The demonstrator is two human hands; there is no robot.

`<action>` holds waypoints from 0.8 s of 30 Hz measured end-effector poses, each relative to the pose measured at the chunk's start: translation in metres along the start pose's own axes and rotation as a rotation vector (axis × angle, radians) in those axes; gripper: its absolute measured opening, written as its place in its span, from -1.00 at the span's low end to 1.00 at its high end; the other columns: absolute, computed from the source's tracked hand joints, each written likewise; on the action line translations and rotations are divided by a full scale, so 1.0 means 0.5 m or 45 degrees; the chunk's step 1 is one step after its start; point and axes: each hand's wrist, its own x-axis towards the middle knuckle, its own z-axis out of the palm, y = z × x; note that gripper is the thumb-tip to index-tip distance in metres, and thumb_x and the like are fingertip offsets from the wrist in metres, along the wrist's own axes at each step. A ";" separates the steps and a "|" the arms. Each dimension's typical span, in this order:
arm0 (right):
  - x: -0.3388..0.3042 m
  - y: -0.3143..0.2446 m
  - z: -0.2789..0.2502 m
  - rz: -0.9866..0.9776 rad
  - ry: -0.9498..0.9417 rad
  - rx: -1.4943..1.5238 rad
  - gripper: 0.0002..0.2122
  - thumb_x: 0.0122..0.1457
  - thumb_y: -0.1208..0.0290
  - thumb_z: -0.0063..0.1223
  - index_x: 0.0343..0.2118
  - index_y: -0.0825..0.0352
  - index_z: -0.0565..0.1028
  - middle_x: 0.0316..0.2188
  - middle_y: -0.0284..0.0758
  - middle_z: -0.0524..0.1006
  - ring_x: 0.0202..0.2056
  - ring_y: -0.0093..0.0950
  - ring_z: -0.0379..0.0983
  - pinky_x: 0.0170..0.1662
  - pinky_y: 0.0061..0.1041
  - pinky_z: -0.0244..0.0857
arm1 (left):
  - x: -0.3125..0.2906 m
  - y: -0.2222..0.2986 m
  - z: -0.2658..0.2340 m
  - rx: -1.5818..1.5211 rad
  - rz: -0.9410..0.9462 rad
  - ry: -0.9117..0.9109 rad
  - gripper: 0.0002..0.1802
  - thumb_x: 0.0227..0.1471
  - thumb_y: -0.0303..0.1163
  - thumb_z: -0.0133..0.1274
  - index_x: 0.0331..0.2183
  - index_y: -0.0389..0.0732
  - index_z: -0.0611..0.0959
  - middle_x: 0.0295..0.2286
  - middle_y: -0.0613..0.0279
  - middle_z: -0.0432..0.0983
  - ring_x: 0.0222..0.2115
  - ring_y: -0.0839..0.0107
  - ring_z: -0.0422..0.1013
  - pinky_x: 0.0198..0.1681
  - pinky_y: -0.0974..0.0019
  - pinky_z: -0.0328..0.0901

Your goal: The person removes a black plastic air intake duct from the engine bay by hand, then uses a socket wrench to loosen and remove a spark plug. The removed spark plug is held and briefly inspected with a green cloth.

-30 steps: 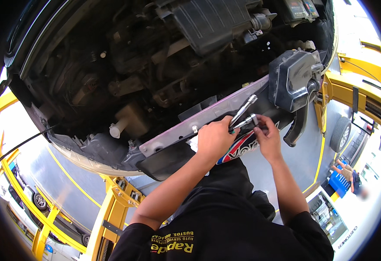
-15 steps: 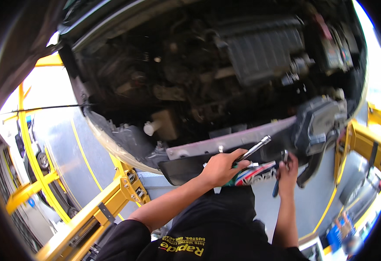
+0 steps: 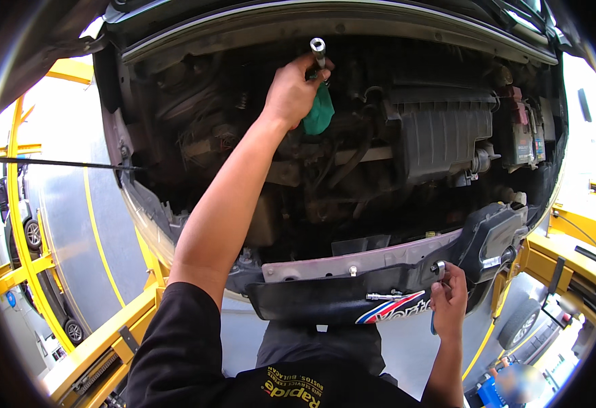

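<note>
A black short-sleeved shirt (image 3: 182, 340) carries 3 lines of yellow lettering (image 3: 295, 389) on its chest, worn with dark trousers (image 3: 339, 348).

I'm in a car repair workshop: an open engine bay (image 3: 359, 197) before me, yellow lift steelwork (image 3: 104, 343) left and right, yellow lines on the grey floor (image 3: 108, 204)

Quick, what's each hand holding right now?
Left hand: closed, holding a chrome socket tool and green cloth.
Right hand: closed, holding a blue-handled ratchet.
</note>
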 end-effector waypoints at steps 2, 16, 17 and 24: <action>0.003 -0.019 0.008 -0.036 -0.002 0.004 -0.61 0.28 0.62 -0.01 0.17 0.35 0.33 -0.25 -0.38 0.45 -0.53 -0.78 0.26 -0.54 -0.76 0.18 | 0.026 -0.006 0.011 0.059 0.009 -0.039 -0.79 0.28 -0.33 0.10 -0.10 -0.14 0.69 -0.39 0.20 0.66 -0.84 0.40 0.27 -0.79 0.25 0.13; 0.087 -0.132 0.067 -0.163 -0.074 0.148 -0.65 0.32 0.53 0.05 0.15 0.35 0.38 -0.27 -0.39 0.47 -0.41 -0.75 0.30 -0.40 -0.75 0.18 | 0.091 -0.048 -0.004 0.402 0.353 -0.244 -0.70 0.16 -0.20 0.25 -0.19 -0.22 0.72 -0.37 -0.01 0.67 -0.43 0.11 0.59 -0.31 0.14 0.44; 0.092 -0.142 0.070 -0.173 -0.081 0.146 -0.65 0.31 0.53 0.05 0.15 0.35 0.38 -0.28 -0.39 0.47 -0.40 -0.75 0.30 -0.40 -0.75 0.19 | 0.087 -0.058 0.000 0.443 0.505 -0.231 -0.66 0.14 -0.17 0.26 -0.20 -0.25 0.71 -0.38 -0.05 0.66 -0.45 0.04 0.59 -0.33 0.12 0.44; 0.177 -0.271 0.099 -0.216 -0.194 -0.117 -0.55 0.27 0.57 0.04 0.24 0.34 0.37 -0.30 -0.33 0.50 -0.35 -0.68 0.44 -0.33 -0.70 0.31 | 0.115 -0.115 0.048 0.862 0.208 -0.471 -0.46 0.00 0.00 0.35 -0.22 -0.31 0.68 -0.41 -0.11 0.64 -0.29 -0.11 0.57 -0.17 0.01 0.41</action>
